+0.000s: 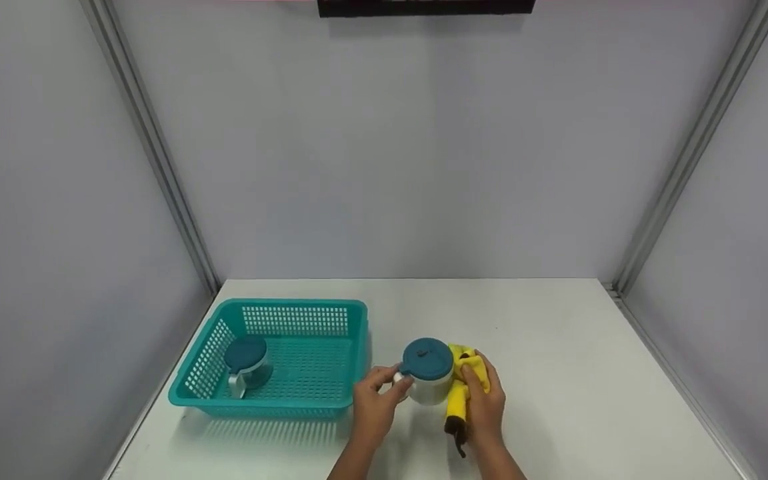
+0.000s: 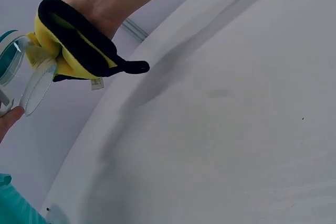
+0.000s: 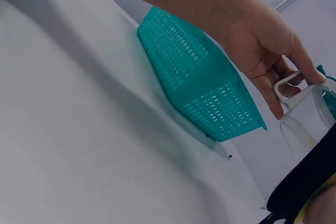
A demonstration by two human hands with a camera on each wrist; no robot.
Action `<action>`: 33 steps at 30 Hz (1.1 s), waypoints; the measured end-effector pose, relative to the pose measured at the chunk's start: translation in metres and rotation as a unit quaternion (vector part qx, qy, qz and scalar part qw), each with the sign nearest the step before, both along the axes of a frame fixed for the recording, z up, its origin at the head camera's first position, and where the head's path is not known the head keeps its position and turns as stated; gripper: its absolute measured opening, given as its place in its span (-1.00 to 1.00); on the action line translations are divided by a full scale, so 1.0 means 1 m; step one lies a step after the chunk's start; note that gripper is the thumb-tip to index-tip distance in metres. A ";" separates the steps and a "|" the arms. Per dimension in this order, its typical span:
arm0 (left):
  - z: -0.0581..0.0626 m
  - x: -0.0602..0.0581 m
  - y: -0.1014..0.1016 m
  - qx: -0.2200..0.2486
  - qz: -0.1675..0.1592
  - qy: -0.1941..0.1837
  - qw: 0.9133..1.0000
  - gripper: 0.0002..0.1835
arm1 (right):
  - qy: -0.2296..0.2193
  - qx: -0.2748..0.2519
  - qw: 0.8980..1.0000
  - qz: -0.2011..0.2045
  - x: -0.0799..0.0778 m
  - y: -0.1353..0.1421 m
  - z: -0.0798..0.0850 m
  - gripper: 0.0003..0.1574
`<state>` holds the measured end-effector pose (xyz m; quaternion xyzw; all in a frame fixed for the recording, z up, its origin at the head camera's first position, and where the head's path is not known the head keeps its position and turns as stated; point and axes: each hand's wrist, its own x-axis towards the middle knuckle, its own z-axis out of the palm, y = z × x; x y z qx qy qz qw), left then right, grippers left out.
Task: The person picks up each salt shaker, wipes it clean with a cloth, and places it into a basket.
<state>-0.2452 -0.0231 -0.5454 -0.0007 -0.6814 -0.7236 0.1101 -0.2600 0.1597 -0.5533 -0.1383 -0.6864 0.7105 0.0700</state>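
Note:
A clear cup (image 1: 429, 392) with a blue lid and a white handle is held up over the white table. My left hand (image 1: 376, 405) grips its handle (image 3: 287, 86), thumb and fingers around it. In my right hand (image 1: 486, 405) is a yellow cloth (image 1: 457, 399) with black trim and a dark hanging loop, pressed against the cup's right side. In the left wrist view the cloth (image 2: 68, 51) covers part of the cup wall near its base.
To the left stands a teal plastic basket (image 1: 271, 408) with perforated walls. Inside it, near its left side, sits a second lidded cup (image 1: 248, 363) with a handle. Grey panels (image 1: 391, 167) enclose the table (image 1: 584, 373) at the back and sides.

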 end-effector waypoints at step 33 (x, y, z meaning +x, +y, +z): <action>0.002 -0.002 0.015 -0.022 0.061 0.043 0.997 -0.70 | 0.289 0.161 0.938 -0.107 0.020 -0.031 -0.007 -0.50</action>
